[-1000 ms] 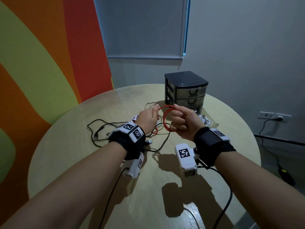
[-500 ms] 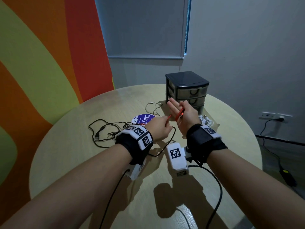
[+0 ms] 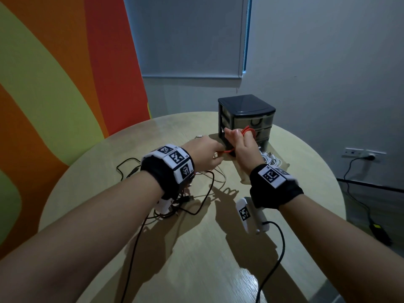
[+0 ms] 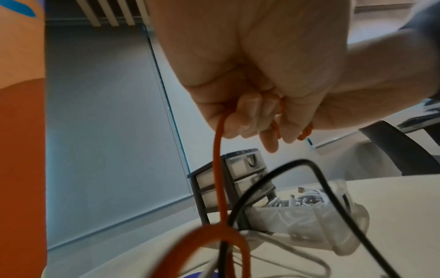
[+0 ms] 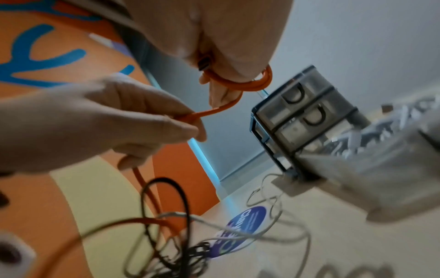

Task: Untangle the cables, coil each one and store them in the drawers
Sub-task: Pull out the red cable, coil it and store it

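An orange cable (image 3: 247,129) is wound in loops round the fingers of my right hand (image 3: 240,137), just in front of the dark three-drawer unit (image 3: 247,110). In the right wrist view the thumb presses the cable's plug end (image 5: 204,64) against the loops (image 5: 240,85). My left hand (image 3: 215,155) pinches the free run of the orange cable (image 4: 218,150) just left of the right hand. From there the cable drops to the tangle of black and white cables (image 3: 175,204) on the round table (image 3: 218,248).
A clear drawer (image 3: 274,161) holding white cables sits on the table right of the unit. A purple round sticker (image 5: 247,220) lies under the cables. A black cable loop (image 3: 127,169) lies at the left. Each wrist camera trails a black lead.
Both hands moved forward towards the drawer unit. The right hand went from a fist on one large orange loop to straighter fingers with loops round them. The left hand now feeds the cable from lower left.
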`<control>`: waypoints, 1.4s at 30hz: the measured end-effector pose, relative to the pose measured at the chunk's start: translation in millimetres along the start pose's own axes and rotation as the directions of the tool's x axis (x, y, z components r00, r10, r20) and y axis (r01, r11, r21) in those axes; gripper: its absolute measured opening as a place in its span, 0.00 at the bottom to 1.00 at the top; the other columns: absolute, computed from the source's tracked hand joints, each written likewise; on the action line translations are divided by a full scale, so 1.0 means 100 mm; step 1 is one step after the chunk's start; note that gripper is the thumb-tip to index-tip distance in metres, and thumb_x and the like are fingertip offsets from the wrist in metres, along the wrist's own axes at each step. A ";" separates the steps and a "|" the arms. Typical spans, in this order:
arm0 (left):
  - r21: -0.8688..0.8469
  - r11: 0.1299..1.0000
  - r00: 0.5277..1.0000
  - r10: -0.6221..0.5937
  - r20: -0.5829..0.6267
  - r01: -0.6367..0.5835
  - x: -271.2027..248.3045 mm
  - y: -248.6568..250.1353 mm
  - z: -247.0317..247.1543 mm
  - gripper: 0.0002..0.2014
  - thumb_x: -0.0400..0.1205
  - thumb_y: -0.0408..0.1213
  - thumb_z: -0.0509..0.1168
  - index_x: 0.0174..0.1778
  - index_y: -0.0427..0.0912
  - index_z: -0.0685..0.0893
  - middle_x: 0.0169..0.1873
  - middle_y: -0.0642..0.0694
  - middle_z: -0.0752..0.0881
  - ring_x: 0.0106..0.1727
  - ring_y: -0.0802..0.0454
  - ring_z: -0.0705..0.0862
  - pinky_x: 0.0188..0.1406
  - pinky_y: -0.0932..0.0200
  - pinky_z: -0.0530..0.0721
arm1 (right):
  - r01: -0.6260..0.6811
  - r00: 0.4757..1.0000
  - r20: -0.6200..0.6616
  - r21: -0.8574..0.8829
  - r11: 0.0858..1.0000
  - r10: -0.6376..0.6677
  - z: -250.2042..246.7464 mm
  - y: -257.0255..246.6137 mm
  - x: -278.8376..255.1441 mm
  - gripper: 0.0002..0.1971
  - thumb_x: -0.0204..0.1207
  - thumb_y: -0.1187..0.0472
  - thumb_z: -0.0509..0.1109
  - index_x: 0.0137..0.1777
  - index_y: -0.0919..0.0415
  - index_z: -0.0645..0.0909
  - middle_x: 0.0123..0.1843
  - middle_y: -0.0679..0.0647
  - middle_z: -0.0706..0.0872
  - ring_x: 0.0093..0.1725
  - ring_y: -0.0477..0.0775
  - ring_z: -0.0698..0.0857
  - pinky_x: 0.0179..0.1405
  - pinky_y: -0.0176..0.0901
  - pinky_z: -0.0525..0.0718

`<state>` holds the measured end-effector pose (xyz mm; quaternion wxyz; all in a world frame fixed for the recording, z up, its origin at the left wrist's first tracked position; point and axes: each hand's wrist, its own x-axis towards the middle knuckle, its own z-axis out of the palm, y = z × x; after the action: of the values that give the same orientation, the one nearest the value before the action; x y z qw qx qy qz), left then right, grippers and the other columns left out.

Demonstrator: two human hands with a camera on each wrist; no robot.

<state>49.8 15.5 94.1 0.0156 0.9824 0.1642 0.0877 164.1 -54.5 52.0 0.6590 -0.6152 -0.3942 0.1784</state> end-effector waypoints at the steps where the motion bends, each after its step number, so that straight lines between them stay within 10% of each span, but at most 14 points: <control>1: -0.028 1.000 1.000 -0.002 -0.016 0.002 0.01 -0.01 -0.03 0.12 0.83 0.41 0.60 0.57 0.43 0.85 0.46 0.43 0.88 0.43 0.47 0.82 0.40 0.59 0.74 | 0.033 0.999 0.011 -0.091 0.995 -0.032 -0.02 -0.04 -0.01 0.13 0.87 0.56 0.50 0.58 0.63 0.72 0.67 0.57 0.82 0.66 0.53 0.81 0.69 0.54 0.77; 7: -0.058 0.997 0.995 -0.059 -0.082 0.054 0.05 -0.15 -0.25 0.11 0.82 0.40 0.63 0.54 0.43 0.88 0.36 0.48 0.83 0.41 0.48 0.80 0.37 0.61 0.67 | 0.258 0.965 0.161 -0.421 0.869 -0.208 -0.13 -0.18 -0.03 0.12 0.86 0.62 0.52 0.59 0.69 0.73 0.51 0.52 0.84 0.49 0.47 0.81 0.41 0.21 0.74; 13: -0.119 0.992 0.994 -0.062 -0.088 0.051 0.09 -0.19 -0.25 0.09 0.78 0.40 0.68 0.48 0.39 0.89 0.38 0.44 0.88 0.41 0.47 0.83 0.42 0.56 0.79 | 0.284 0.946 0.294 -0.547 0.787 -0.136 -0.14 -0.25 0.03 0.10 0.85 0.55 0.56 0.55 0.61 0.72 0.44 0.56 0.84 0.44 0.57 0.82 0.46 0.48 0.78; 17: -0.128 0.991 0.996 -0.047 -0.074 0.037 0.07 -0.20 -0.18 0.08 0.76 0.37 0.70 0.47 0.39 0.89 0.35 0.50 0.83 0.37 0.55 0.77 0.38 0.62 0.71 | 0.292 0.934 0.348 -0.603 0.743 -0.084 -0.22 -0.22 0.01 0.17 0.78 0.44 0.65 0.36 0.56 0.71 0.31 0.48 0.76 0.30 0.46 0.74 0.32 0.39 0.72; 21: -0.112 0.991 0.997 -0.074 0.007 0.074 0.02 -0.22 -0.11 0.06 0.75 0.34 0.70 0.45 0.39 0.89 0.29 0.54 0.78 0.33 0.58 0.75 0.35 0.65 0.69 | 0.171 0.943 0.334 -0.464 0.869 -0.007 -0.30 -0.22 0.00 0.21 0.70 0.43 0.73 0.33 0.63 0.79 0.34 0.58 0.87 0.32 0.47 0.87 0.35 0.38 0.86; 27: -0.175 0.966 0.982 -0.191 0.003 0.189 -0.06 -0.35 -0.07 0.06 0.76 0.35 0.70 0.46 0.38 0.89 0.29 0.51 0.80 0.30 0.59 0.74 0.25 0.74 0.65 | -0.012 0.986 0.158 -0.192 0.981 0.044 -0.41 -0.23 0.05 0.16 0.77 0.53 0.70 0.29 0.56 0.75 0.17 0.41 0.72 0.15 0.36 0.69 0.20 0.26 0.68; 35: -0.251 0.930 0.963 -0.263 0.049 0.267 -0.13 -0.41 -0.06 0.17 0.72 0.56 0.72 0.40 0.43 0.86 0.28 0.55 0.79 0.31 0.61 0.76 0.28 0.66 0.68 | -0.160 0.984 0.095 0.139 0.977 0.148 -0.36 -0.20 0.12 0.19 0.82 0.54 0.63 0.28 0.54 0.74 0.16 0.40 0.69 0.16 0.38 0.65 0.25 0.36 0.63; 42: -0.363 0.903 0.963 -0.265 -0.050 0.230 -0.21 -0.35 -0.01 0.15 0.68 0.49 0.78 0.33 0.42 0.83 0.24 0.52 0.74 0.26 0.58 0.70 0.24 0.67 0.65 | -0.160 0.977 -0.106 0.223 0.962 0.187 -0.42 -0.12 0.22 0.18 0.82 0.52 0.63 0.29 0.52 0.69 0.16 0.40 0.68 0.16 0.39 0.65 0.19 0.32 0.64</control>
<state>18.8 41.3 89.1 0.1951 0.9291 0.2696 0.1612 206.1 -69.4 73.1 0.7267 -0.5831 -0.2747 0.2375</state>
